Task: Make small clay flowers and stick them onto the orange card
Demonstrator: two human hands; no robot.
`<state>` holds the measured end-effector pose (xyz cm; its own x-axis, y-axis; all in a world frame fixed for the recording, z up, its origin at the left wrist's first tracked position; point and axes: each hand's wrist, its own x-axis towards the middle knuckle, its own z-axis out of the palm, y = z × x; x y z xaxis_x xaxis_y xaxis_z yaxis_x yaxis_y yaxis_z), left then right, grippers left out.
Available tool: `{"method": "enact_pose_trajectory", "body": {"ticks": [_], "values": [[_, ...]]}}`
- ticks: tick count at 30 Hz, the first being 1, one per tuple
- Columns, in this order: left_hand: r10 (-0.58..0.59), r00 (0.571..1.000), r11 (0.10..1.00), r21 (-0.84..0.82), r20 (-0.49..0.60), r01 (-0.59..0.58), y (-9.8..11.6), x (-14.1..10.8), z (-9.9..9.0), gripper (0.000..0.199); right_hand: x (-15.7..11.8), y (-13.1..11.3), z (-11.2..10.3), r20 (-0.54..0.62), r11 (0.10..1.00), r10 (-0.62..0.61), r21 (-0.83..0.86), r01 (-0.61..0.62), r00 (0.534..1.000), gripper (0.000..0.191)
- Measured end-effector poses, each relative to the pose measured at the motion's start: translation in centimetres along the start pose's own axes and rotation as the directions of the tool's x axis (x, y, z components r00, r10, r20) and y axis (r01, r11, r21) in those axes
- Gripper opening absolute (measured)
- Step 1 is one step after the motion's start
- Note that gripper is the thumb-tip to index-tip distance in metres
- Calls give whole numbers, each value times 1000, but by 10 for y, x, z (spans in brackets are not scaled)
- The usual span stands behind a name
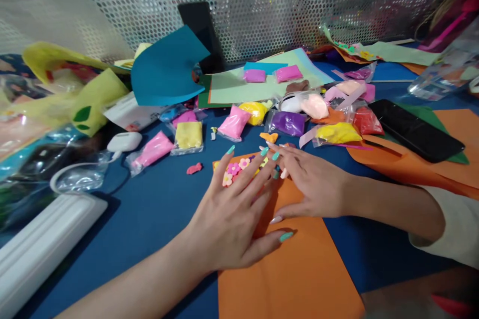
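Observation:
My left hand (239,214), with teal nails, is spread palm down over the upper part of an orange paper sheet (292,264). Its fingertips partly cover a cluster of small clay flowers (244,163) in pink, cream and yellow. From the right comes my right hand (312,174), pale-nailed, fingers stretched out and thumb apart. Its fingertips meet those of my left hand at the cluster's right side; what lies beneath them is mostly hidden. Just beyond the fingers is a small orange clay piece (268,137). Left of the sheet lies a dark pink clay bit (194,168).
Bagged clay lies behind, including a pink packet (234,122), a yellow packet (339,133) and a purple packet (287,123). A black phone (417,129) lies right, a clear bottle (445,72) beyond it. Left are a white earbud case (124,141) and a long white object (48,254).

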<state>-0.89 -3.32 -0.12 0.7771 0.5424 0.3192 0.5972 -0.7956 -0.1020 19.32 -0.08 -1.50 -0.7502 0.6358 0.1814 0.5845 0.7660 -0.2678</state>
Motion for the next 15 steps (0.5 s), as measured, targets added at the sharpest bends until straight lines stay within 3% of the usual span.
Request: {"method": "enact_pose_trajectory", "body": {"ticks": [6, 9, 15], "values": [[-7, 999, 1000, -20, 46, 8, 0, -2, 0, 62, -3, 1, 2, -55, 1000, -15, -22, 14, 998, 88], [-49, 998, 998, -39, 43, 51, 0, -4, -1, 60, -2, 1, 1, -23, 1000, -7, -9, 6, 1000, 85], [-24, 994, 995, -93, 107, 34, 0, -5, -1, 70, -1, 0, -3, 17, 1000, 19, -18, -19, 1000, 89]]}}
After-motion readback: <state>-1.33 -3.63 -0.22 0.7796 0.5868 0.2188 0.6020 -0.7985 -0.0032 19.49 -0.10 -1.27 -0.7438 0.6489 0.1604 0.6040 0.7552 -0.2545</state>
